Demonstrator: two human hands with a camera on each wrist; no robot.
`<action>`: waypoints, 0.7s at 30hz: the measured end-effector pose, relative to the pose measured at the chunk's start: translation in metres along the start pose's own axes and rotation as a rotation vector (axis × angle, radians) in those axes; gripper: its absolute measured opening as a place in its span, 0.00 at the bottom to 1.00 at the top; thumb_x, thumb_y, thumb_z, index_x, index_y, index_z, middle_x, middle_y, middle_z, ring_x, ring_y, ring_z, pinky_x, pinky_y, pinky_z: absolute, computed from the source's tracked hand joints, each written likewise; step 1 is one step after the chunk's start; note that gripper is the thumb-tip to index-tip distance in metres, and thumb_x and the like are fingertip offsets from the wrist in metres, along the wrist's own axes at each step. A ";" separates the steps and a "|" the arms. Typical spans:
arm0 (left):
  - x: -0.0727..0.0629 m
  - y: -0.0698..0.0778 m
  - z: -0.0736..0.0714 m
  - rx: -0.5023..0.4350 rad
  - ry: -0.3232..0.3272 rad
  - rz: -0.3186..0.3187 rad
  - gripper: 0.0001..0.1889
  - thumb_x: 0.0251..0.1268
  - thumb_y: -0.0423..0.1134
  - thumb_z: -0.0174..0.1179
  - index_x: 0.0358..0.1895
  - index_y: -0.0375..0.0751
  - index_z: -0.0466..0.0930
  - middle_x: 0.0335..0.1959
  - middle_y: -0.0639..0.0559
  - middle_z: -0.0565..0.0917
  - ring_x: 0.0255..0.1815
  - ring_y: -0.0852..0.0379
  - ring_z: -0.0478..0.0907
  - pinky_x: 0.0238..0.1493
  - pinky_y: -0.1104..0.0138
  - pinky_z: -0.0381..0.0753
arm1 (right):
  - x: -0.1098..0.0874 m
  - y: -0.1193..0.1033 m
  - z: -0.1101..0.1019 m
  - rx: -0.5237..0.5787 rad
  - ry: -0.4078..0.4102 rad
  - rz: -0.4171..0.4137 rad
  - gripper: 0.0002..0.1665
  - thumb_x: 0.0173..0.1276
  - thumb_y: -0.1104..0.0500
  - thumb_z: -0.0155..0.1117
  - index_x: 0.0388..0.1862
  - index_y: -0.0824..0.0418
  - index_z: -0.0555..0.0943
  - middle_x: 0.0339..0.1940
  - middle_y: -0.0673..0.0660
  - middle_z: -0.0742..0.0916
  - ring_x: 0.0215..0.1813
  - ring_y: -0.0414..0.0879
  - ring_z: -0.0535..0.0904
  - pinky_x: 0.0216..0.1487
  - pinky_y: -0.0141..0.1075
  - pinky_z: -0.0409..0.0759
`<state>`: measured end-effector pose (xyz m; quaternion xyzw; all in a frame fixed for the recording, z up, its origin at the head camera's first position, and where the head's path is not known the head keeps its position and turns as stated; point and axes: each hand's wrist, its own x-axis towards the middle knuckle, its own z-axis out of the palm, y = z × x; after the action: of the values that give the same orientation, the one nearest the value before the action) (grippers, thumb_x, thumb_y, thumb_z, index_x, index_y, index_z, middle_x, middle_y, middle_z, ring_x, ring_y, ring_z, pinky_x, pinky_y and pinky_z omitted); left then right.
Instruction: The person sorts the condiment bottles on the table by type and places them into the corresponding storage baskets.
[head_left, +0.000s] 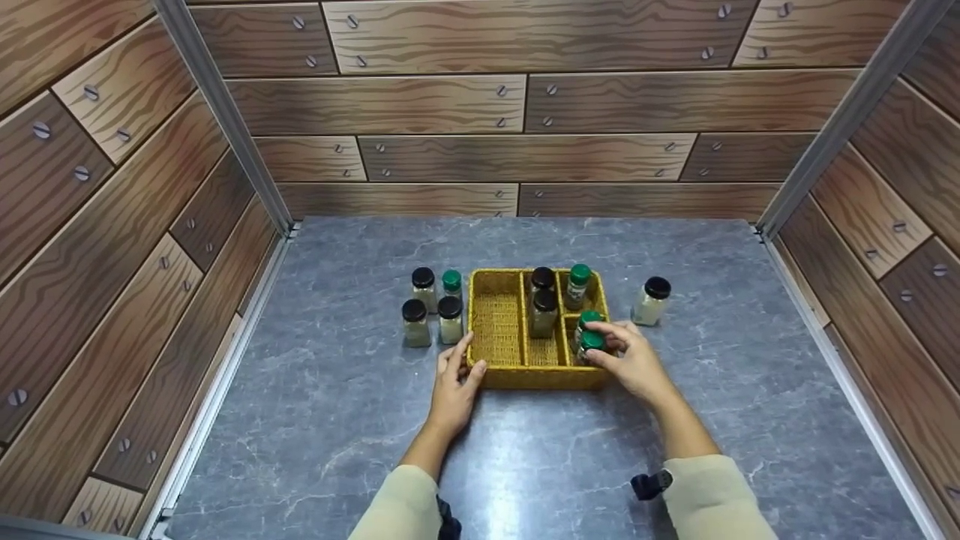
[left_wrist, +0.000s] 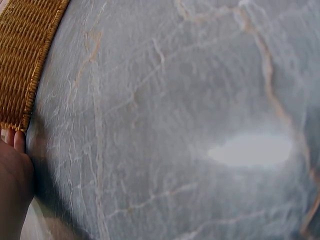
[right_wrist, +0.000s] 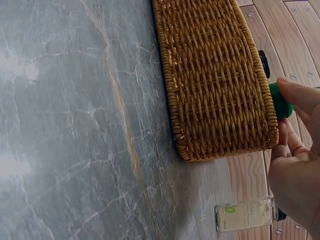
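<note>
A yellow-brown wicker basket (head_left: 499, 379) with compartments stands mid-table. My left hand (head_left: 454, 390) rests against its front left corner, fingers along the left side and thumb by the front edge. At the front right compartment my right hand (head_left: 634, 364) pinches the green cap of a spice jar (head_left: 592, 342) between thumb and fingers. Right behind it, in the same compartment, is a second green-capped jar (head_left: 589, 319). In the right wrist view the held green cap (right_wrist: 281, 101) shows above the rim; the jar's body is hidden by the wicker wall.
Two black-capped jars (head_left: 544, 315) stand in the middle compartment, and a green-capped jar (head_left: 577, 287) in the back right one. Left of the basket stand several jars (head_left: 416, 322), mostly black-capped. One black-capped jar (head_left: 651, 301) stands to its right. Wood-patterned walls (head_left: 517, 157) surround the table.
</note>
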<state>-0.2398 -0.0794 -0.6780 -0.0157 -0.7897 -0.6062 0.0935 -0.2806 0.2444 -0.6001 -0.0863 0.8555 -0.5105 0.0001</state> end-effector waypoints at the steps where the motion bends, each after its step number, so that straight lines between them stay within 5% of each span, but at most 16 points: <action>1: 0.000 0.000 0.000 0.000 -0.001 0.000 0.30 0.82 0.45 0.63 0.82 0.52 0.69 0.72 0.35 0.70 0.63 0.43 0.79 0.71 0.49 0.81 | 0.000 0.000 0.000 -0.007 0.003 -0.002 0.30 0.70 0.66 0.77 0.70 0.61 0.84 0.60 0.66 0.80 0.59 0.59 0.84 0.58 0.33 0.84; 8: 0.000 0.001 -0.001 -0.003 -0.005 -0.001 0.30 0.82 0.45 0.62 0.83 0.52 0.69 0.72 0.35 0.69 0.64 0.42 0.79 0.73 0.47 0.80 | 0.002 0.001 0.001 -0.038 0.023 0.003 0.28 0.71 0.67 0.76 0.70 0.61 0.84 0.60 0.66 0.82 0.57 0.53 0.83 0.56 0.28 0.81; 21: 0.002 -0.001 0.001 -0.018 -0.007 0.000 0.30 0.83 0.45 0.62 0.83 0.49 0.69 0.73 0.35 0.69 0.64 0.44 0.77 0.74 0.47 0.79 | 0.000 -0.002 0.000 0.009 0.039 0.002 0.27 0.69 0.71 0.75 0.68 0.66 0.84 0.62 0.68 0.81 0.59 0.56 0.83 0.56 0.31 0.83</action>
<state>-0.2416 -0.0791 -0.6790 -0.0189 -0.7844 -0.6133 0.0906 -0.2799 0.2431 -0.5986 -0.0754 0.8531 -0.5160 -0.0157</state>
